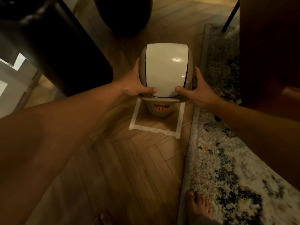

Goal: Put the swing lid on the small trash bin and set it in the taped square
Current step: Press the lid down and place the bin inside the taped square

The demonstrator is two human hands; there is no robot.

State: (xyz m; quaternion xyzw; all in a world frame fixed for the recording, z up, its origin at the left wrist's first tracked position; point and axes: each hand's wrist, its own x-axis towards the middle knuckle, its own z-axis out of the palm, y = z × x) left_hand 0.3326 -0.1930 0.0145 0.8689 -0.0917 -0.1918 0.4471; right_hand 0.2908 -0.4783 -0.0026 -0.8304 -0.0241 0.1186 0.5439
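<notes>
A small beige trash bin (160,110) with an orange label stands on the wood floor, its base inside the white taped square (154,129). The cream swing lid (166,69) sits on top of the bin. My left hand (135,82) grips the lid's left side, thumb on the front edge. My right hand (197,90) holds the right side, thumb pressed on the lid's front. The far side of the taped square is hidden by the bin.
A dark cabinet (53,46) stands at left, a dark round object (123,15) behind the bin. A patterned rug (227,159) runs along the right, with dark furniture (269,54) on it. My bare feet (198,207) are at the bottom edge.
</notes>
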